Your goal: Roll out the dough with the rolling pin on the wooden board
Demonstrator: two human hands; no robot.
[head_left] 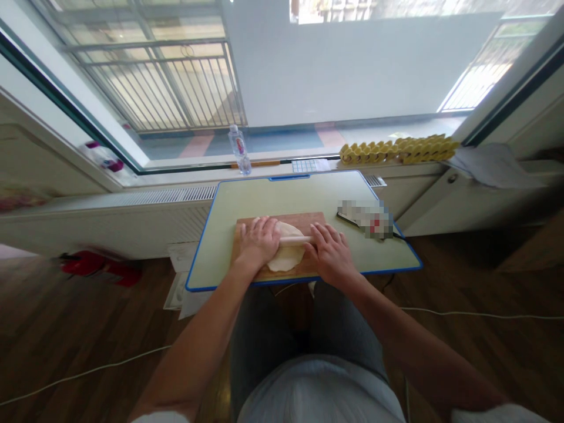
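A pale rolling pin (294, 240) lies across a flat, roughly round sheet of dough (285, 261). My left hand (259, 239) covers the pin's left end, fingers pointing away from me. Over the right end rests my right hand (328, 249), its thumb along the pin toward the middle. Both ends of the pin are hidden under my hands. Beneath the dough is a brown wooden board (308, 220), set near the front edge of a small pale green table (264, 194) with a blue rim.
A blurred-out device (365, 218) with a black cord lies on the table's right. A water bottle (240, 151) and yellow egg-carton-like trays (396, 150) stand on the windowsill behind. A red fire extinguisher (101, 265) is on the floor at left. White cables (480, 314) cross the floor.
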